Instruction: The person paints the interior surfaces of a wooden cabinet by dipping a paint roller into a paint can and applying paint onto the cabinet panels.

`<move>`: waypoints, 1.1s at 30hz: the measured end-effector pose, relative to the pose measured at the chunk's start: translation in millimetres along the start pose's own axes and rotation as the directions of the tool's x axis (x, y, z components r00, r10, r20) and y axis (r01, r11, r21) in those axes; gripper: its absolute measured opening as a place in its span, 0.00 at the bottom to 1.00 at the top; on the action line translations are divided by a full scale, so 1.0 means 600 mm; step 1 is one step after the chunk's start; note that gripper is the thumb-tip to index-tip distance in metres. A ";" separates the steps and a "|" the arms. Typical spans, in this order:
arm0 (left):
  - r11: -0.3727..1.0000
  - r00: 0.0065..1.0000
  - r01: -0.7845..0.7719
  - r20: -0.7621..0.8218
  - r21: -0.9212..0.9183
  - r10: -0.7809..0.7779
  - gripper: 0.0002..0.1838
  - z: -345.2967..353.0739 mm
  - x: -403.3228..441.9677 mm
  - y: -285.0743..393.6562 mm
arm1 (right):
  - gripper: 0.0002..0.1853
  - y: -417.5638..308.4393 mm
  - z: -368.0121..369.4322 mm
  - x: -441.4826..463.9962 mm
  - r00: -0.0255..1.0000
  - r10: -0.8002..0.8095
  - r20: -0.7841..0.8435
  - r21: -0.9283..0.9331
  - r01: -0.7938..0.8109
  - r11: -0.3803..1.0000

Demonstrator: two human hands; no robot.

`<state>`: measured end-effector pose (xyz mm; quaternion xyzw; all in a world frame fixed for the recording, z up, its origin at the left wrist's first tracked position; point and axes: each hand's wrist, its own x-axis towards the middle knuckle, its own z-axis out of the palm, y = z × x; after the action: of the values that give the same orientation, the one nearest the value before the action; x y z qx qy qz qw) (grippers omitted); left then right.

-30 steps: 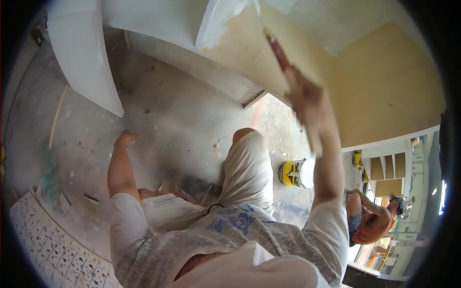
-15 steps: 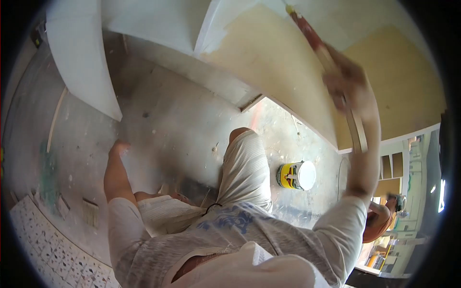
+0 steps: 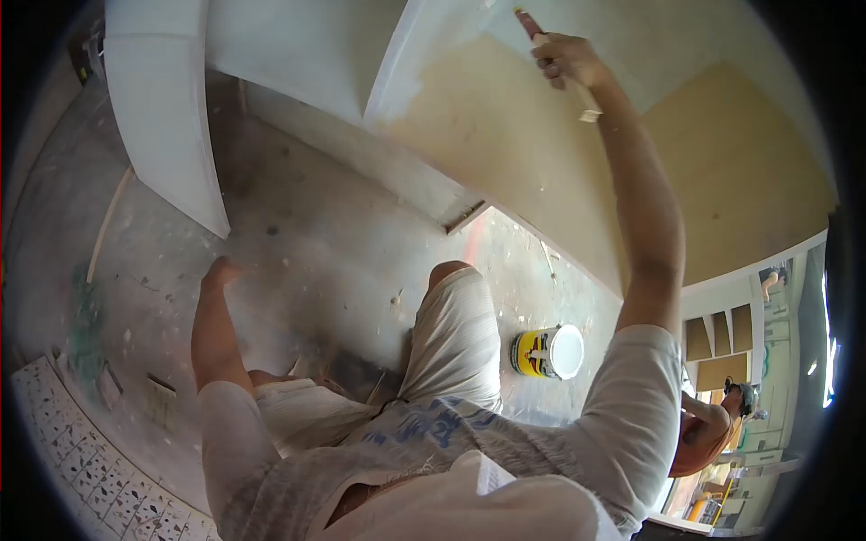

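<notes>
My right hand [image 3: 570, 61] is raised at the top, closed around a paintbrush [image 3: 529, 22] with a dark red section and a long pale wooden handle. The brush's tip is near a curved panel [image 3: 514, 117], whose surface is partly whitish and partly bare tan wood. Whether the tip touches the panel I cannot tell. My left hand [image 3: 221, 270] hangs low at the left above the floor, away from the panel. Its fingers are too small and foreshortened to make out.
A yellow and black paint bucket [image 3: 534, 352] with a white top stands on the stained floor [image 3: 316, 225] right of my knee. Whitish panels [image 3: 158, 108] rise at the left. Another person [image 3: 708, 433] in orange is at the right, near shelving [image 3: 722, 334].
My right hand has moved up and left with the paintbrush, and the arm is straighter. The view has shifted slightly. My left hand stays low.
</notes>
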<state>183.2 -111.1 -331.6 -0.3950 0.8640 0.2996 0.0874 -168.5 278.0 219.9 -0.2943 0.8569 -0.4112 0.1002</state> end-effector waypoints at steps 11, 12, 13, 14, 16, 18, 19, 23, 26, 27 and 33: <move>0.968 0.922 0.234 0.336 -0.092 -0.191 0.29 0.059 0.056 -0.020 | 0.36 0.160 0.215 -0.466 0.933 -0.349 -0.088 -0.228 0.322 0.919; 0.968 0.926 0.231 0.326 -0.101 -0.188 0.29 0.045 0.037 0.014 | 0.36 0.183 0.232 -0.456 0.920 -0.375 -0.111 -0.252 0.339 0.906; 0.987 0.969 0.161 0.191 -0.008 -0.157 0.27 0.022 -0.005 0.066 | 0.35 0.198 0.248 -0.453 0.910 -0.391 -0.137 -0.267 0.346 0.899; 0.990 0.992 0.103 0.058 0.101 -0.109 0.25 0.002 -0.034 0.092 | 0.34 0.199 0.257 -0.439 0.875 -0.445 -0.188 -0.320 0.374 0.870; 0.998 0.998 0.051 0.037 0.029 -0.052 0.24 0.030 0.029 0.052 | 0.34 0.205 0.250 -0.380 0.819 -0.522 -0.238 -0.447 0.385 0.808; 0.999 1.000 0.007 0.022 -0.050 -0.006 0.23 0.014 0.029 0.049 | 0.33 0.197 0.214 -0.302 0.766 -0.584 -0.267 -0.600 0.342 0.723; 0.995 0.991 0.058 0.123 -0.076 -0.048 0.23 -0.020 -0.004 0.070 | 0.34 0.178 0.185 -0.261 0.721 -0.641 -0.263 -0.554 0.431 0.712; 0.976 0.967 0.218 0.141 -0.025 -0.212 0.23 -0.031 -0.027 0.013 | 0.32 0.087 0.131 -0.217 0.872 -0.353 -0.339 -0.329 0.242 0.913; 0.932 0.893 0.343 0.267 0.117 -0.362 0.24 -0.029 -0.045 -0.017 | 0.33 0.071 0.138 -0.311 0.880 -0.409 -0.242 -0.250 0.351 0.902; 0.933 0.897 0.342 0.257 0.112 -0.360 0.24 -0.039 -0.055 -0.009 | 0.33 0.072 0.135 -0.349 0.915 -0.352 -0.199 -0.151 0.326 0.933; 0.904 0.883 0.406 0.311 -0.133 -0.351 0.25 -0.018 -0.057 -0.002 | 0.29 -0.012 0.049 -0.345 0.995 0.091 -0.045 -0.071 -0.094 0.993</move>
<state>207.7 -96.5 -310.2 -0.5171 0.7151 0.4122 0.2266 13.8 376.8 192.0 -0.2490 0.8859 -0.3808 0.0905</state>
